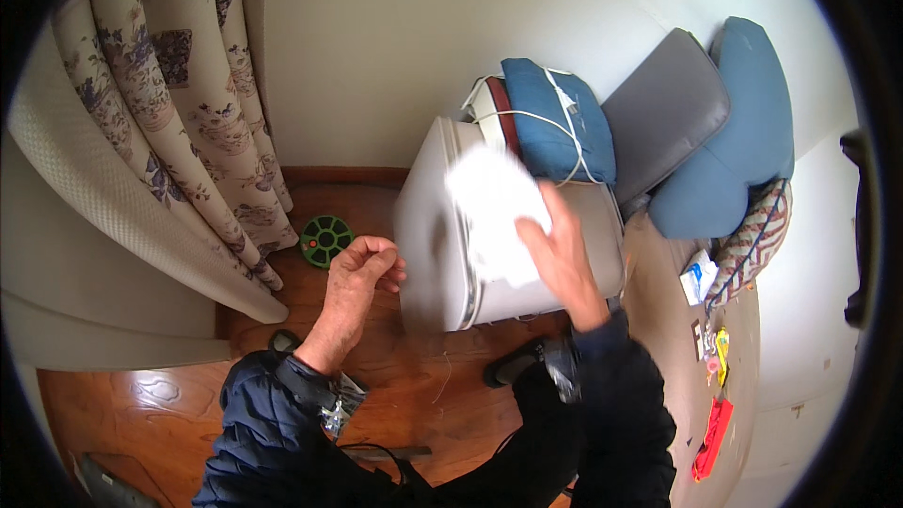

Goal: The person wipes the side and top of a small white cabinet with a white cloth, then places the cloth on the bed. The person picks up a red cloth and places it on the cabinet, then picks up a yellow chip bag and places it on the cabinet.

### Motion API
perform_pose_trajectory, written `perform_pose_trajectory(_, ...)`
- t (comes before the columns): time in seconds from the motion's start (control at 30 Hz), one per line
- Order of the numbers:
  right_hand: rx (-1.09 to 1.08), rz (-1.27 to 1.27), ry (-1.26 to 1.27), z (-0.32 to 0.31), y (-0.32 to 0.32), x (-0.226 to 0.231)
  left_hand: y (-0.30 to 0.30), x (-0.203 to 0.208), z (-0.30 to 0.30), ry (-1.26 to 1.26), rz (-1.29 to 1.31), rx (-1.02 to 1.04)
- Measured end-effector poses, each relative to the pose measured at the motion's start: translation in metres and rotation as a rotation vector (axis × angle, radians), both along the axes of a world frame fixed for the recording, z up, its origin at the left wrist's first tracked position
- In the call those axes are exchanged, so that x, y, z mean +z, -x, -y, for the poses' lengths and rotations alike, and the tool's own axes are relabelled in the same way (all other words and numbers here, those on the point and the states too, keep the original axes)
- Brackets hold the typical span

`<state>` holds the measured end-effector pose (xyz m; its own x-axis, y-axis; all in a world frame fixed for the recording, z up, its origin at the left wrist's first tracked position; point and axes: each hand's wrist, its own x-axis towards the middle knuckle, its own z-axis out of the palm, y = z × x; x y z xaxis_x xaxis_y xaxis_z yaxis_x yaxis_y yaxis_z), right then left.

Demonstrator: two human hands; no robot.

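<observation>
I have the right hand (564, 259) grasping a bright white, soft-looking piece of material (494, 216), blurred, between thumb and fingers. From my view it sits in front of a light-grey, box-shaped padded piece with piped edges (437, 245), though I can't tell whether they touch. The left hand (357, 273) is just left of that piece, fingers curled toward the thumb; I can't tell if they pinch anything. Near it, a round green disc with black segments (325, 241) lies on the glossy brown wooden floor (404, 404). A blue fabric cushion (541, 132) rests behind the white material.
</observation>
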<state>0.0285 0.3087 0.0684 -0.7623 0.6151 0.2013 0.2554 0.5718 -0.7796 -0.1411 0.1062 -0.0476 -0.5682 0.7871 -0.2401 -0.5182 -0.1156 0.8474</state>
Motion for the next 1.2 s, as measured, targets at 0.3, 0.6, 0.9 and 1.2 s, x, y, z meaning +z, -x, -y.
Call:
perform_pose_trajectory(0.3,0.038,0.56,-0.982,-0.089,0.167,-0.081,0.013,-0.002,0.0,0.018,0.039,-0.002)
perform_pose_trajectory(0.6,0.317,0.669,-1.434,-0.051,0.14,-0.108,0.011,0.0,-0.004,0.039,-0.023,0.01)
perform_pose_trajectory(0.9,0.647,0.651,-1.484,0.074,-0.035,-0.114,0.014,-0.002,0.006,0.012,-0.051,0.083)
perform_pose_trajectory(1.2,0.411,0.447,0.257,0.075,-0.088,-0.022,0.007,-0.002,0.015,-0.007,-0.067,0.043)
